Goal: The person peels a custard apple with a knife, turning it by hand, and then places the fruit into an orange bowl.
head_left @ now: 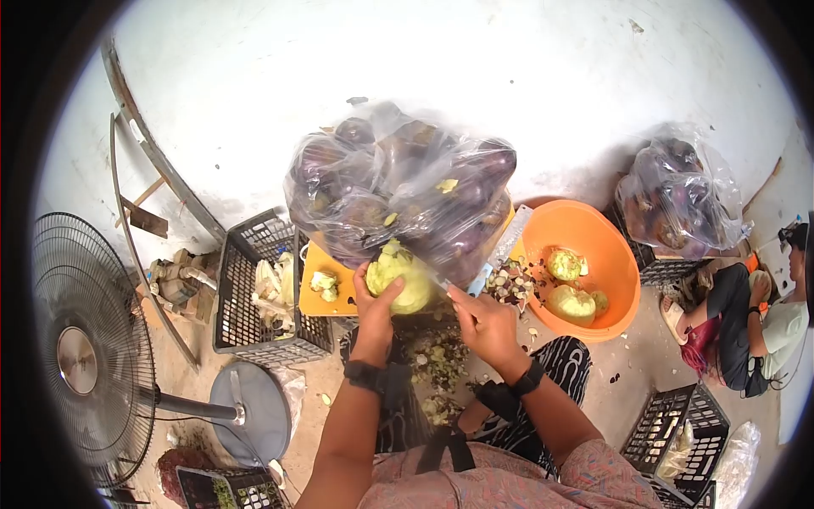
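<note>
My left hand (377,301) is wrapped round the left side of a pale green, peeled round vegetable (403,280). To its right, my right hand (487,322) is closed on the handle of a small knife (448,286), whose blade is near the vegetable. Just beyond my hands lies a clear plastic bag (398,187) full of dark purple round vegetables. Under the bag is a yellow board (326,288) with a small pale piece (324,285) on it. A large flat blade (511,233) shows at the board's right edge.
An orange basin (623,293) with peeled vegetables stands right. Black crates (275,331) and a fan (93,348) are at left. Trimmings (437,365) lie below my hands. A person (772,322) sits far right, near another full bag (678,199).
</note>
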`<action>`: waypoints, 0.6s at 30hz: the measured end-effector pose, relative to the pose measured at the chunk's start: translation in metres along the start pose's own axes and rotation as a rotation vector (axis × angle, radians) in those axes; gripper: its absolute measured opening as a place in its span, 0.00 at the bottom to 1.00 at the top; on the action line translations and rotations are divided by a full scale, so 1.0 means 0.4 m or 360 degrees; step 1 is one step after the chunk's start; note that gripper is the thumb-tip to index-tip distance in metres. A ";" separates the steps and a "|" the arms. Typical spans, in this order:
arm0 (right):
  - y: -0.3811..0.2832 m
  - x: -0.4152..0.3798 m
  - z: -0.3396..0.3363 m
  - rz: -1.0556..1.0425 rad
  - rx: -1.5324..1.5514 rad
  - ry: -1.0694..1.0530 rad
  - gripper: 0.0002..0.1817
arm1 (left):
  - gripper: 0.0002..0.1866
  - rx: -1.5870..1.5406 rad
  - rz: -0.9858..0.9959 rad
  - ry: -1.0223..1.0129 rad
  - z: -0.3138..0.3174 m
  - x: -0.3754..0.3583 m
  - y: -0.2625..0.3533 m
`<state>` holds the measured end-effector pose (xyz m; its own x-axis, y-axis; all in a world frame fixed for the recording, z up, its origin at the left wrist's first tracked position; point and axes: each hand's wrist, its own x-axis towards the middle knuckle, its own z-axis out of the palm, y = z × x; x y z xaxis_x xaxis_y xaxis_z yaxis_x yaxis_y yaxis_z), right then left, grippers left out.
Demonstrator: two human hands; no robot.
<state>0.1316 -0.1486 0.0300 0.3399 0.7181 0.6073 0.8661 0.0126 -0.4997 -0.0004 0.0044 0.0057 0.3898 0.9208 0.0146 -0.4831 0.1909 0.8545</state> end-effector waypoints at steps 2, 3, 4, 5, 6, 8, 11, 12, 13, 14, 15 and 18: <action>0.004 -0.014 0.041 0.0052 0.0237 0.0116 0.16 | 0.37 -0.0001 0.0013 0.0008 -0.007 0.001 -0.005; 0.000 -0.013 0.054 0.0111 0.0468 0.0238 0.15 | 0.37 -0.0015 0.0004 0.0004 -0.005 0.000 0.000; -0.005 -0.014 0.059 0.0112 0.0467 0.0235 0.15 | 0.37 -0.0028 -0.0007 -0.0003 -0.004 -0.001 0.002; -0.010 -0.013 0.062 0.0285 0.0590 0.0182 0.16 | 0.37 -0.0029 -0.0009 -0.0002 -0.005 0.000 0.002; -0.013 -0.012 0.061 0.0460 0.0710 0.0130 0.16 | 0.37 -0.0031 -0.0010 -0.0013 -0.006 0.000 0.001; 0.004 -0.002 0.070 0.0597 0.0866 0.0131 0.16 | 0.37 -0.0035 -0.0013 -0.0028 -0.005 -0.001 0.002; -0.014 0.006 0.048 0.0580 0.0944 0.0144 0.17 | 0.36 -0.0063 -0.0040 -0.0021 -0.006 -0.003 0.010; -0.025 0.004 0.033 0.0437 0.0858 0.0173 0.17 | 0.36 -0.0050 -0.0041 -0.0017 -0.007 -0.002 0.009; -0.028 -0.002 0.024 0.0438 0.0857 0.0170 0.17 | 0.36 -0.0035 -0.0043 -0.0018 -0.006 -0.001 0.008; -0.029 -0.012 0.014 0.0196 0.0650 0.0147 0.17 | 0.36 -0.0037 -0.0046 -0.0018 -0.005 -0.001 0.009; -0.029 -0.019 0.010 -0.0044 0.0442 0.0122 0.18 | 0.36 -0.0061 -0.0051 -0.0015 -0.002 -0.003 0.013; -0.027 -0.039 0.014 -0.0095 0.0234 0.0133 0.18 | 0.36 -0.0097 -0.0065 -0.0015 -0.005 0.000 0.008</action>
<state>0.1148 -0.1560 0.0228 0.3238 0.6529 0.6848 0.8248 0.1599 -0.5424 -0.0036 0.0056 0.0075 0.4173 0.9087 -0.0144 -0.5133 0.2487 0.8214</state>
